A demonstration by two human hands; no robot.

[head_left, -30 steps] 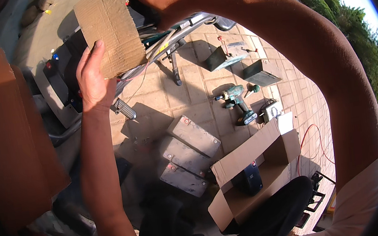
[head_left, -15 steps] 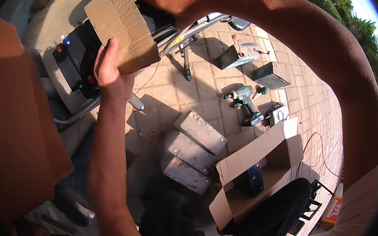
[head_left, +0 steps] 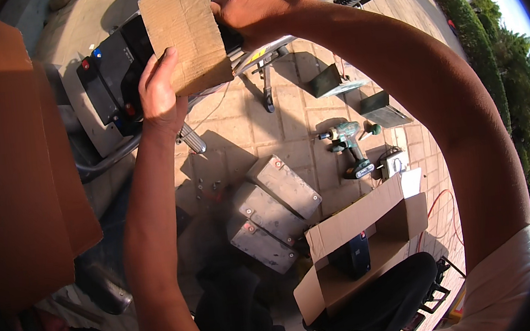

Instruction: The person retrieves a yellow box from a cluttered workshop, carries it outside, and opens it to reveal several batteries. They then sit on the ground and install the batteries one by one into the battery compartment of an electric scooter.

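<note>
1. the left hand (head_left: 163,95) pinches the cardboard piece (head_left: 186,38) at its lower left corner, the thumb lying on the sunlit face; the other fingers go partly out of sight behind it.
2. that cardboard piece is at the upper middle of the view, held up at a tilt, hiding part of a metal frame (head_left: 112,159) behind it.
3. the right hand (head_left: 252,13) is just beyond the cardboard's right edge, its fingers bent over something dark; i cannot tell whether they grip it.
4. left of the cardboard, a black battery (head_left: 110,78) with red and blue terminal caps sits beside a pale plate (head_left: 83,104).
5. below, three grey batteries (head_left: 273,216) lie side by side on the paving (head_left: 288,137).
6. right of them stands an open carton (head_left: 348,218) with a black block (head_left: 357,256) inside.
7. farther up lie a teal cordless power tool (head_left: 348,147) and two dark green batteries (head_left: 385,111), well apart from both hands.
8. a large brown cardboard sheet (head_left: 14,179) fills the left side.
</note>
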